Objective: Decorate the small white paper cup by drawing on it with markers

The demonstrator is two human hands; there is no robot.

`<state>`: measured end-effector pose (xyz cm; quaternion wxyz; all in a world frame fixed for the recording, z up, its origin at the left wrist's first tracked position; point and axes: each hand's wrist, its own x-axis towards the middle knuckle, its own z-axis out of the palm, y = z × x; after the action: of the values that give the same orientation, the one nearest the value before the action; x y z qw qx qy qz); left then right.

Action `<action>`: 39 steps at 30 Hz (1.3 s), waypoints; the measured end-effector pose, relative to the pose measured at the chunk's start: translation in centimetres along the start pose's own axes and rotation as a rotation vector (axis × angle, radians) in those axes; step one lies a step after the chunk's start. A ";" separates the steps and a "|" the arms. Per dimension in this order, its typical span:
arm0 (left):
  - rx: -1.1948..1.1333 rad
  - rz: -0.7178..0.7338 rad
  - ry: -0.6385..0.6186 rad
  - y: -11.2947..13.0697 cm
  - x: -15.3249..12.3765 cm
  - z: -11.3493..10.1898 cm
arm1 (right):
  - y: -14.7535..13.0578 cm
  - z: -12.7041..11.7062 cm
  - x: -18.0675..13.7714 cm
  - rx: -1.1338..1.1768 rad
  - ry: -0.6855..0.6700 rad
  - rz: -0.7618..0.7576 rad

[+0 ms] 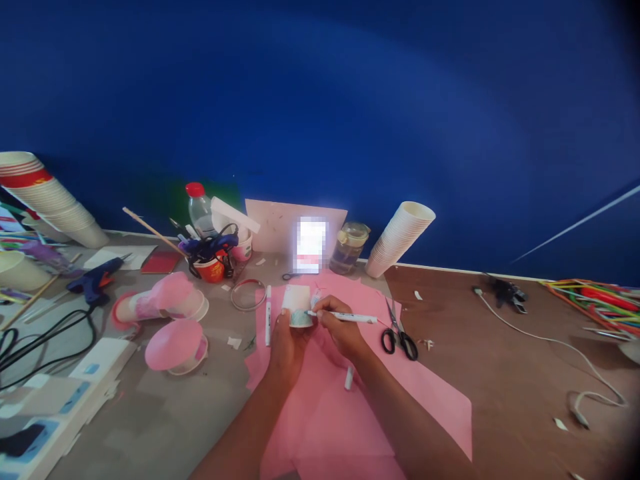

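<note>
A white paper cup (299, 297) is gripped by my left hand (289, 341), its lower part coloured pale blue-green. In my right hand (336, 325) is a white marker (356, 317), its tip touching or very close to the coloured band. Pink paper sheets (425, 407) lie beneath both hands. Left of the cup rests another white marker (268, 317), and a loose marker cap (349, 378) lies by my right wrist. Black-handled scissors (399, 333) sit to the right on the paper.
A lit phone (311, 245) leans at the back beside a glass jar (350, 248). Stacked paper cups (400, 239) stand right of it. On the left are pink-covered cup pieces (173, 345), a glue gun (95, 280) and a power strip (75, 400). A white cable (543, 335) crosses the right side.
</note>
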<state>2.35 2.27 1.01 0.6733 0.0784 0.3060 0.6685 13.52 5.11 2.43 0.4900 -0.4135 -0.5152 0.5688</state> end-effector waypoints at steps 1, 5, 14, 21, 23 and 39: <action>-0.005 -0.003 0.005 0.0 0.0 0.0 | 0.2 0.0 0.0 0.019 0.013 0.006; -0.011 -0.007 -0.004 0.0 0.0 -0.1 | 0.7 -0.1 0.1 0.048 -0.028 0.017; 0.004 0.028 -0.022 -0.4 0.2 -0.5 | 0.5 0.2 -0.1 0.035 -0.028 0.025; 0.003 0.025 -0.018 -0.2 0.2 -0.4 | 0.8 0.1 0.0 0.070 -0.023 0.030; 0.009 0.020 -0.020 -0.2 0.2 -0.4 | 1.2 -0.1 0.2 0.071 -0.030 0.030; 0.036 -0.002 0.010 -0.2 0.3 -0.4 | 1.5 0.3 0.0 0.144 0.059 0.023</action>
<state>2.28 2.36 0.49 0.6709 0.0871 0.3213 0.6626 13.00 5.04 0.97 0.5266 -0.3998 -0.4536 0.5975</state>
